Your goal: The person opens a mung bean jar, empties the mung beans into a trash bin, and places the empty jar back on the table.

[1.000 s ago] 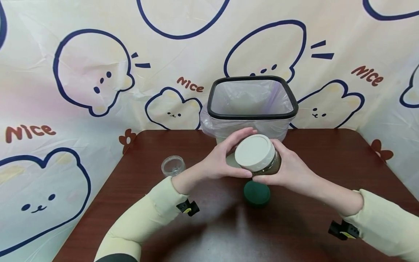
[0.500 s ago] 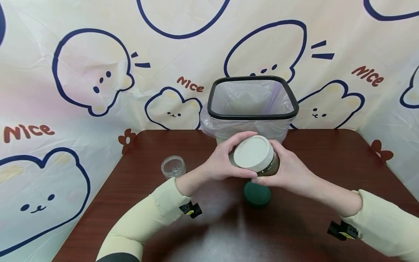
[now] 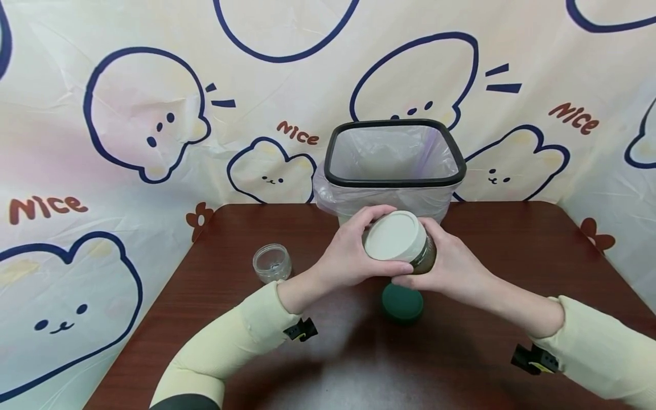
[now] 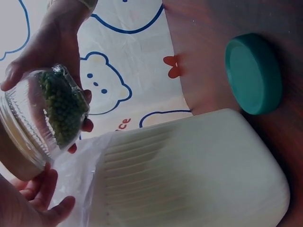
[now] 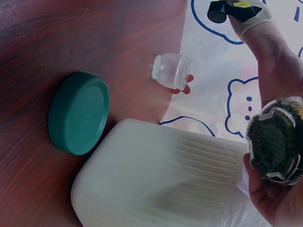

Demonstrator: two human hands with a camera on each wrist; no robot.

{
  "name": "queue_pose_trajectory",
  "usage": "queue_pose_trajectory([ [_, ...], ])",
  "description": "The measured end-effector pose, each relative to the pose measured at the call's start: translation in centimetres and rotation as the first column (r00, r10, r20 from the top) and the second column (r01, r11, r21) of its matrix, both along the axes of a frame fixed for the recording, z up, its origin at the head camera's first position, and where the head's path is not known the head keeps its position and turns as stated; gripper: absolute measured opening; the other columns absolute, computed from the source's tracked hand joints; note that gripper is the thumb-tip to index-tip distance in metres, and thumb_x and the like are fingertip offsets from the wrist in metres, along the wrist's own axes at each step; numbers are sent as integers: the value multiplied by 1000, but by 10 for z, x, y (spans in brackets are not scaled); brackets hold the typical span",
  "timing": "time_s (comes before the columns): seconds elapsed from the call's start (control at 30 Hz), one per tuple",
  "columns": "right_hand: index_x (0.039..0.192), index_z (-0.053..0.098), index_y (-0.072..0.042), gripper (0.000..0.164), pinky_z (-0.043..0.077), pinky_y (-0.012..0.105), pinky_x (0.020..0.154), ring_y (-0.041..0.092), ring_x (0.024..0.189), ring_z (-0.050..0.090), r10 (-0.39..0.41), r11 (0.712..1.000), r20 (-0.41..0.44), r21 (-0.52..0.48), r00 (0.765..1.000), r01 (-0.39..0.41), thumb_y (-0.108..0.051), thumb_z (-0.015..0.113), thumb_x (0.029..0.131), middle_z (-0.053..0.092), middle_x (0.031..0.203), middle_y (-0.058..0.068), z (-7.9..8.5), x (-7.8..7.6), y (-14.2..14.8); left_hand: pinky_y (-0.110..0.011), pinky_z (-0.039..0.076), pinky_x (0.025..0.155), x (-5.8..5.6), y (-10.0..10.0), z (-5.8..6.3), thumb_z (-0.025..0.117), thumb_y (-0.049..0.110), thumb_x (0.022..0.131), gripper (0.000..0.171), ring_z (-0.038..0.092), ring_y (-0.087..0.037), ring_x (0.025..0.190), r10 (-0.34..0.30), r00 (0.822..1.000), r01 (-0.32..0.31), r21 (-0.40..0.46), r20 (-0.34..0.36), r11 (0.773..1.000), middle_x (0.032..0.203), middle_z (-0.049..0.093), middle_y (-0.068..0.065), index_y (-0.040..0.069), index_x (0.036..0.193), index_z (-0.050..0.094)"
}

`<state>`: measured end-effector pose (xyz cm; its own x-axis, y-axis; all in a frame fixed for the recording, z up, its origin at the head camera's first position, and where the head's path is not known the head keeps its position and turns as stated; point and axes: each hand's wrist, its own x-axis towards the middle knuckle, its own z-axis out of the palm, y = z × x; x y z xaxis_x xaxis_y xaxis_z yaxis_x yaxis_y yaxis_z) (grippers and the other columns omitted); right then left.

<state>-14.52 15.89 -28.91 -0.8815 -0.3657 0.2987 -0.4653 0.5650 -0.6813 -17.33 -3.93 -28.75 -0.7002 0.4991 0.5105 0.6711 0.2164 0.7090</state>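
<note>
A clear jar [image 4: 61, 106] with small green grains inside and a white lid [image 3: 393, 236] is held up over the table, tilted. My left hand [image 3: 348, 250] grips the lid, thumb along its near side. The jar's body lies in my right hand [image 3: 451, 256], fingers curled round the glass. In the left wrist view the grains sit toward the jar's base, and the lid is on. Below the hands a green lid [image 3: 402, 303] lies on the table; it shows larger in the right wrist view.
Behind the hands stands a pale bin [image 3: 394, 196] with a black rim and a plastic bag liner. A small clear jar [image 3: 271, 262] without a lid stands on the brown table [image 3: 225, 307] near my left forearm. A printed cloth [image 3: 287, 85] hangs behind.
My left hand has turned a little on the white lid, its thumb shifting right toward the other thumb. The jar has moved slightly left. The bin, small jar and green lid stay put.
</note>
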Motion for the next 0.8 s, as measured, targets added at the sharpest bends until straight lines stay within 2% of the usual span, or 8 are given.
queue_pose_trajectory([
  [0.1,126,38,-15,81,44,37,77,16,96,51,-1,1000,-1,-1,1000,1,-46,78,62,52,112,1,0,0,0,-27,42,82,0,-1,0,80,31,64,77,45,-8,101,-21,1000,22,-26,23,999,119,47,8,17,128,40],
  [0.2,126,37,-14,82,44,38,77,16,97,50,7,1000,4,-6,1000,-7,-45,78,63,51,114,2,-1,0,2,-29,39,88,1,-4,5,79,22,67,82,43,-10,107,-117,989,118,-4,93,993,126,43,5,13,134,33],
  [0.27,127,37,-14,82,44,38,78,16,98,49,10,1000,6,-10,1000,-10,-46,77,63,51,114,1,-1,0,2,-31,36,92,1,-7,10,77,14,69,83,41,-13,112,-206,971,203,43,120,978,131,40,-1,8,136,29],
  [0.37,126,38,-14,81,43,39,79,15,99,49,14,1000,12,-19,1000,-14,-44,78,63,51,114,0,-1,-1,4,-34,31,98,1,-12,15,75,17,73,82,38,-17,117,-333,934,319,118,131,941,136,36,-12,0,137,26],
  [0.47,127,37,-14,80,42,40,81,15,100,48,39,998,31,-41,999,-38,-39,79,63,50,115,0,-2,-1,4,-35,29,99,-1,-15,17,73,23,75,83,37,-19,119,-420,898,401,148,130,904,137,32,-20,-5,136,24],
  [0.53,127,37,-14,80,42,40,82,15,101,47,63,997,46,-53,997,-60,-36,80,64,50,115,0,-2,0,4,-35,29,99,-2,-15,16,73,20,74,84,37,-19,119,-447,885,429,147,130,891,136,32,-21,-6,136,24],
  [0.63,128,37,-15,79,41,40,82,15,101,47,92,994,55,-62,994,-88,-35,80,64,50,115,-1,-3,0,3,-36,31,97,-1,-13,16,75,9,71,82,38,-18,116,-452,884,436,141,115,889,133,37,-19,-6,135,27],
  [0.8,126,38,-15,81,42,39,80,15,99,49,49,998,12,-39,999,-48,-41,80,62,51,113,0,-3,0,0,-35,34,93,3,-9,15,75,-4,66,77,42,-17,109,-372,923,353,165,97,921,124,45,-17,-5,131,34],
])
